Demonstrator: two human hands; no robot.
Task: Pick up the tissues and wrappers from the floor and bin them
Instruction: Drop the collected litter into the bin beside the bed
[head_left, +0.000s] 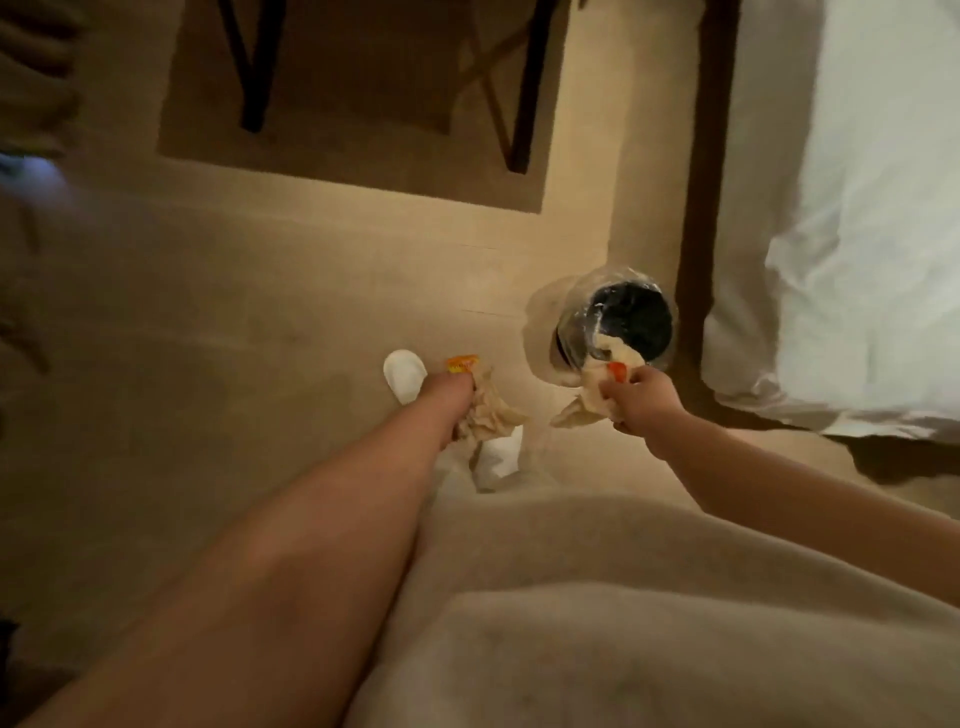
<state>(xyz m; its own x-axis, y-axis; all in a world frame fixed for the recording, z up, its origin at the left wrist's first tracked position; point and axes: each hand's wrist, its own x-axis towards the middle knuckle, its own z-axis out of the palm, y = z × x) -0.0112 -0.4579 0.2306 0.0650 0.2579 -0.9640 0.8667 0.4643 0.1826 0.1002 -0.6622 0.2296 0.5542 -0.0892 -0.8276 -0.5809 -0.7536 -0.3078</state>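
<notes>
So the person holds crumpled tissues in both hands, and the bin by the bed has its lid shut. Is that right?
Not quite. The head view shows the bin open, with no lid on it: its dark inside, lined with a clear bag, is visible from above. The rest stands: the left hand and the right hand each grip crumpled tissues, and the bin stands beside the bed.

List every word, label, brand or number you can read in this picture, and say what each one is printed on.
No text can be read.
Orange and yellow wrapper at the left hand: some print shows, too blurred to read.
Red-orange wrapper in the right hand by the bin: no lettering can be made out.
</notes>
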